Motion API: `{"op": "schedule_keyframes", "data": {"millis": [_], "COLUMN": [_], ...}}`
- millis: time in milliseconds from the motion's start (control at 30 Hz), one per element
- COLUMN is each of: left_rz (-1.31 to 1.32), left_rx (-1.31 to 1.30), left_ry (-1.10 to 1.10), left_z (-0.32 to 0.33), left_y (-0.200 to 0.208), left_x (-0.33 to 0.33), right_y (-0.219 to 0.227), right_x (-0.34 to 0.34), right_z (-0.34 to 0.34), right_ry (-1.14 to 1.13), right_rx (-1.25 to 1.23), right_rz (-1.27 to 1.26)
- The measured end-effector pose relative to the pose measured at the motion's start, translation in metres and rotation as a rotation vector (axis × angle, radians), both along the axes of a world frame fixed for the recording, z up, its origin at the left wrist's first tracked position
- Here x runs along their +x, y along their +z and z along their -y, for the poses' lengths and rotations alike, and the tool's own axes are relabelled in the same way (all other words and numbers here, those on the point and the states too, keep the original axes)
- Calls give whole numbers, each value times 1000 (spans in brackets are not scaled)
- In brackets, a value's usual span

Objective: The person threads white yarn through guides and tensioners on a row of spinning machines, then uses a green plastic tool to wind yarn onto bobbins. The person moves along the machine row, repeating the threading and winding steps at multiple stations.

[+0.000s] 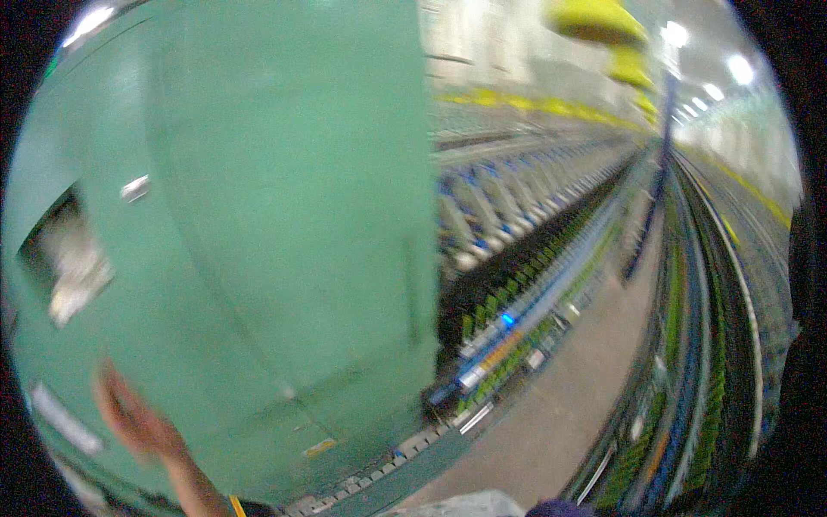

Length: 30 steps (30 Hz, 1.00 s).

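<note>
left hand (140, 422): hanging before green cabinet panel (284, 215), blurring (can't say whether it is standing wide or narrow) | pale bundle (82, 271): showing in window-like opening (39, 239), above and left of hand | care: moving slowly beside that opening's edges is probably avoiding scrapes

My left hand (142, 426), blurred, its fingers slightly parted, is up before a tall green panel (293, 198); I cannot tell whether they touch. Above it, pale material (82, 271) shows in a dark opening (62, 211). To my right, white-and-blue machine parts (495, 202) run in a long row above small green pieces (491, 306). A blue light (507, 320) glows beside them, near the aisle floor (534, 431).
</note>
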<state>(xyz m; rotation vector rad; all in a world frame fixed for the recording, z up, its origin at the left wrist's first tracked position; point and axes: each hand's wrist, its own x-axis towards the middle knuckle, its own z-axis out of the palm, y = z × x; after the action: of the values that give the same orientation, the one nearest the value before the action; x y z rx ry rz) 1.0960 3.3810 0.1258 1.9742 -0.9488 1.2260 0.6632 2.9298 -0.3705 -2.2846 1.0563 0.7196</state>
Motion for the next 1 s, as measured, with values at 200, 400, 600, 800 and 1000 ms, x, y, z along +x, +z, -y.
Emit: {"op": "schedule_keyframes", "data": {"millis": [200,400,600,800,1000], "left_rz": [-598,-964,-1311,-1405,-1377], "left_rx": [1140,1270,1325,1365,1374], "left_ry": [-587,-653,-88,56,-25], "left_z": [218,300,310,416,621], "left_y": [-287,-495,-598,-594,-632], "left_x": [-128,-133,-167,-216,-242], "right_y": [-57,-88,-74,-85,-112], "right_x": [-111,-142,-213,-257,-292], "right_z": [-4,68,134,268,443], "right_ry": [-209,-297,-833,-1080,-1053], "right_rx": [68,-6,99,184,-204], "right_rz": [-92,47,427,603,780]}}
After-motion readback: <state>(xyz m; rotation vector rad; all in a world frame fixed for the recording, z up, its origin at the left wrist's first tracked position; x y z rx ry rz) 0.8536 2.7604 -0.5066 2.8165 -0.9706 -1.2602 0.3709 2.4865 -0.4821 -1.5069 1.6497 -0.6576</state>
